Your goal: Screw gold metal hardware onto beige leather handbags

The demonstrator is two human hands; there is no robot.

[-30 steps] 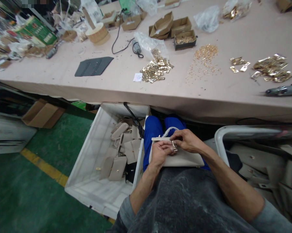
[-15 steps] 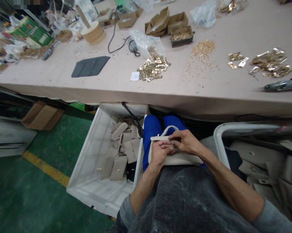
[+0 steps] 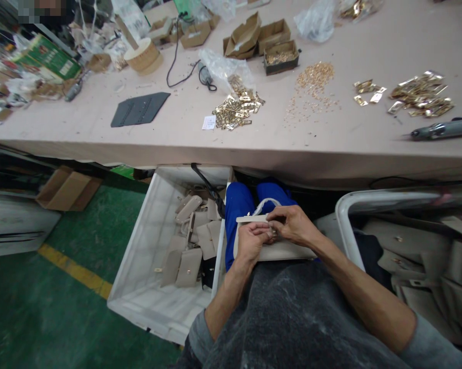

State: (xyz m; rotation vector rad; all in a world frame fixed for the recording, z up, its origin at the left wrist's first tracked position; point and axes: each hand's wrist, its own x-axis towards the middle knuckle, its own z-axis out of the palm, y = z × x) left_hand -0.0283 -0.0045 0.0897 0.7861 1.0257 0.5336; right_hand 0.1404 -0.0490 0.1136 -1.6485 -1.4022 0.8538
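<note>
A cream handbag (image 3: 287,252) with a looped handle lies across my lap. My left hand (image 3: 250,240) is closed at the middle of the bag's flap, its fingers bent and pinching there. From the other side my right hand (image 3: 294,224) pinches the same flap edge, thumb and forefinger pressed together. The fingertips of both hands nearly meet. A small shiny bit shows between them, too small and too covered to name. Most of the flap's middle is hidden behind my fingers.
A white bin (image 3: 139,256) holding beige bags stands at my left; another bin (image 3: 342,220) with bags is at my right. On the table (image 3: 177,133) lie gold plates (image 3: 236,110), tiny gold fittings (image 3: 315,77), more plates (image 3: 423,95) and a grey powered driver (image 3: 442,130).
The view has shifted slightly, so the table things sit a little further left. Both hands stay at the same spot on the flap, with only small finger movement.
</note>
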